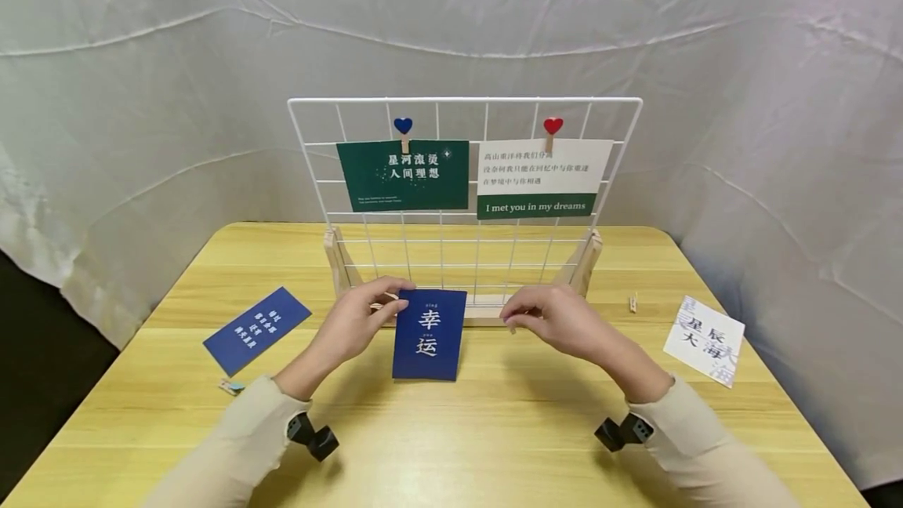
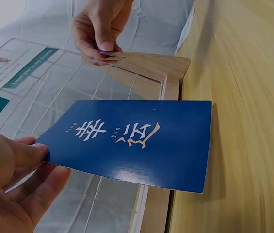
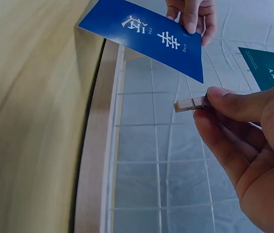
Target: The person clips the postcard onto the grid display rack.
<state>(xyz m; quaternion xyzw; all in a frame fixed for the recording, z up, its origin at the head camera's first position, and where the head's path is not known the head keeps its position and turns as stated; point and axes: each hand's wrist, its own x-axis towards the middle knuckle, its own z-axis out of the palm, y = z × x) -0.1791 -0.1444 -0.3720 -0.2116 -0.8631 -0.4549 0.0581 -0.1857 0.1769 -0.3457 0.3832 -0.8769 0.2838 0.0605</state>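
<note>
My left hand (image 1: 365,318) pinches a blue card (image 1: 429,351) by its upper left corner. White and gold characters mark the card, which is held upright in front of the white wire grid (image 1: 487,257). Between thumb and forefinger, my right hand (image 1: 564,320) grips a small wooden clothespin (image 3: 187,105), seen clearly in the right wrist view and pointing toward the card without touching it. On the grid hang a green card (image 1: 409,193) under a blue heart clothespin (image 1: 404,128) and a white-and-green card (image 1: 539,179) under a red heart clothespin (image 1: 553,128).
Another blue card (image 1: 257,331) lies on the table at left, with a clothespin (image 1: 230,387) just below it. To the right are a white card (image 1: 704,342) and a small clothespin (image 1: 632,303). A wooden stand (image 1: 585,265) supports the grid; a pale curtain (image 1: 451,30) hangs behind.
</note>
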